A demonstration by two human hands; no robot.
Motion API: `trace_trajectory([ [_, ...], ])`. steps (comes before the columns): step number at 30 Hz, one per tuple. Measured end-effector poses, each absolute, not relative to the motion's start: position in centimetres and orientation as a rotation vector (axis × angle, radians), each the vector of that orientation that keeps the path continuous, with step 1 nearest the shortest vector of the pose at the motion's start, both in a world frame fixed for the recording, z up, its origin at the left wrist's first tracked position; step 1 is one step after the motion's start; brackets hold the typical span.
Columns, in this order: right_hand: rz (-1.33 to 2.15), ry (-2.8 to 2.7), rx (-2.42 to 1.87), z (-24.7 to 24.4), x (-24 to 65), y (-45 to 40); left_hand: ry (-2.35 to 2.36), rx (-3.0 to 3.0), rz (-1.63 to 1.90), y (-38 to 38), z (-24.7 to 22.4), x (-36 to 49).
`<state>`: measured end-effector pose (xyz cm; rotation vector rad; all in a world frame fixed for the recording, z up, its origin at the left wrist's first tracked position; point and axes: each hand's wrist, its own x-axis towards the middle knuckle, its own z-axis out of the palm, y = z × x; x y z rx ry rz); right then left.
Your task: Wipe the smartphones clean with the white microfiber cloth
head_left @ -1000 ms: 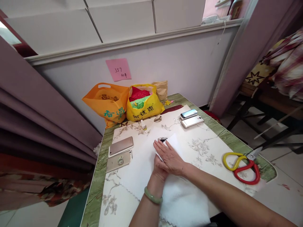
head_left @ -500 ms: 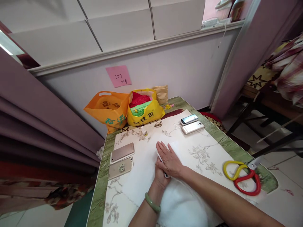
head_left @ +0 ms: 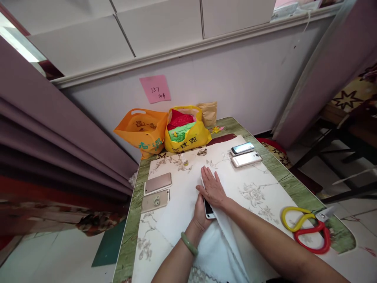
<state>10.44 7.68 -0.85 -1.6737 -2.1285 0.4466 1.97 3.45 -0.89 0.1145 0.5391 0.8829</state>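
Note:
A smartphone (head_left: 209,213) with a white frame and dark screen rests in my left hand (head_left: 200,212), which wears a green bangle and grips it from below and the left side. On top, my right hand (head_left: 214,188) lies flat with its fingers stretched out, the thumb apart, pressing a white cloth (head_left: 229,236) over the phone's upper part. The cloth hangs from under that hand toward the table's near edge. Most of the phone's far end is hidden by the cloth and my right hand.
Two phones (head_left: 155,200) lie at the left and two more phones (head_left: 246,159) at the far right. Scissors (head_left: 313,226) with yellow and red handles lie near the right edge. An orange bag (head_left: 141,133), a stuffed yellow bag (head_left: 188,139) and a tan packet (head_left: 208,114) stand at the back.
My right hand has lifted and turned slightly off my left, its thumb now apart. More of the phone's dark screen shows, and the cloth is drawn to the right. The view has shifted.

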Motion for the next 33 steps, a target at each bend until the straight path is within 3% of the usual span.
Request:
trace_trajectory([
  [20, 0.523, -2.623, -1.291, -0.7, 10.7, 10.8, 0.459, 0.031, 1.095, 4.1, -2.5, 2.2],
  [33, 0.252, -2.625, -1.139, -0.7, 12.1, 6.7, 0.474, 0.1, 0.995, 3.3, -2.2, 1.8],
])
